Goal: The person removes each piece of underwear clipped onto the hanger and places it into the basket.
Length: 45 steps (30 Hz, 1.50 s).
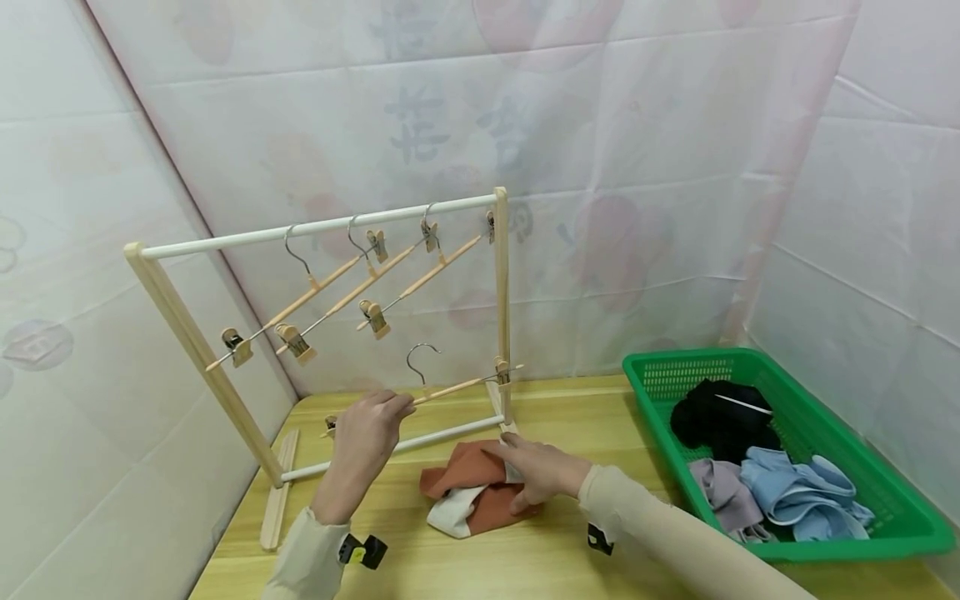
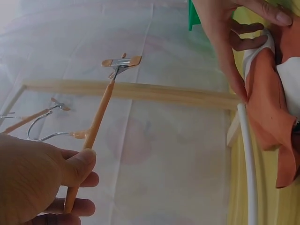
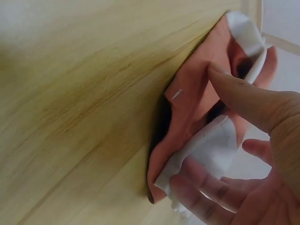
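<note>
My left hand point(image 1: 367, 446) grips the wooden bar of a clip hanger point(image 1: 450, 391), thumb on one side and curled fingers on the other. The metal hook points up, and a clip point(image 2: 122, 62) sits at the bar's far end. My right hand point(image 1: 546, 468) is at a crumpled rust-orange and white cloth garment point(image 1: 487, 492) on the table. In the right wrist view its thumb touches the orange fabric point(image 3: 197, 89), and the spread fingers point(image 3: 206, 176) lie along the white part without curling round it.
A wooden rack point(image 1: 503, 308) with a white top rail point(image 1: 322, 225) stands behind, with three more clip hangers point(image 1: 375, 277) hooked on it. At the right, a green basket point(image 1: 892, 533) holds black cloth point(image 1: 723, 421), mauve cloth point(image 1: 723, 492) and light blue cloth point(image 1: 802, 496).
</note>
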Available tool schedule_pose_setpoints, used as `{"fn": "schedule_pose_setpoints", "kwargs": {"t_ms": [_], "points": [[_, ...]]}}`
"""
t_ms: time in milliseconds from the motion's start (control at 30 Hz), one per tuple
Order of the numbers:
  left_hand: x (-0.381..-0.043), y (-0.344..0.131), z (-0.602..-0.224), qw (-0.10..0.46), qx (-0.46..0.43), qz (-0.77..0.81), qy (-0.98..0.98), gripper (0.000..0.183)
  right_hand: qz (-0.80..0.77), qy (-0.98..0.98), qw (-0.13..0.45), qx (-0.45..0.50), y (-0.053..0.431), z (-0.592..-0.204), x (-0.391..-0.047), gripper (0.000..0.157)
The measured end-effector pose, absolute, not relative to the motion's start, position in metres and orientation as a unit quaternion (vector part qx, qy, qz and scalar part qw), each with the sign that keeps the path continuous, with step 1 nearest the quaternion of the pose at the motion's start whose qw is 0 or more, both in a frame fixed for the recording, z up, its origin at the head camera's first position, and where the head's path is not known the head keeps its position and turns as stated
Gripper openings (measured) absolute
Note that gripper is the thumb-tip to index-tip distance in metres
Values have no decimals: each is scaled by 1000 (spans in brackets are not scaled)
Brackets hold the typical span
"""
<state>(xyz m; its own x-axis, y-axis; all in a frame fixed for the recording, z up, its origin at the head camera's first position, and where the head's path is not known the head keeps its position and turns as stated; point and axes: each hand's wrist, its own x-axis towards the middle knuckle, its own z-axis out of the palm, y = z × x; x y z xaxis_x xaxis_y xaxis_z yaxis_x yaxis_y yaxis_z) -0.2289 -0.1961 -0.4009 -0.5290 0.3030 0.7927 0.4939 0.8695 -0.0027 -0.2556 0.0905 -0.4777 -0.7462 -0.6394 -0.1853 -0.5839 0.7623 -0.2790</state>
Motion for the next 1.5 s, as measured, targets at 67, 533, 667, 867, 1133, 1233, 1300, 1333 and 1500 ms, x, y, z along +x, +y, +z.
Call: {"fn": "schedule_pose_setpoints", "kwargs": {"t_ms": [67, 533, 667, 867, 1133, 1233, 1300, 1333, 1500], "points": [[-228, -198, -402, 428, -229, -110, -867, 4, -92, 931, 137, -325, 88, -480, -257, 103], [-227, -206, -405, 428, -226, -116, -867, 5, -100, 916, 60, -384, 82, -494, -258, 68], [-227, -206, -403, 426, -225, -116, -868, 4, -98, 906, 4, -412, 80, -496, -258, 44], [-226, -207, -405, 429, -229, -122, -865, 4, -155, 888, -13, -432, 80, -502, -257, 18], [-226, -207, -408, 424, -219, -128, -869, 4, -289, 863, -13, -413, 85, -470, -250, 24], [-227, -207, -407, 427, -220, -129, -867, 5, -324, 861, 9, -391, 93, -449, -244, 22], [-227, -208, -406, 427, -220, -130, -867, 5, -343, 860, 25, -377, 100, -436, -239, 22], [-227, -208, -406, 427, -220, -130, -867, 4, -349, 860, 31, -371, 104, -431, -236, 22], [-226, -208, -407, 426, -221, -129, -868, 4, -371, 858, 53, -352, 132, -411, -226, 20]]}}
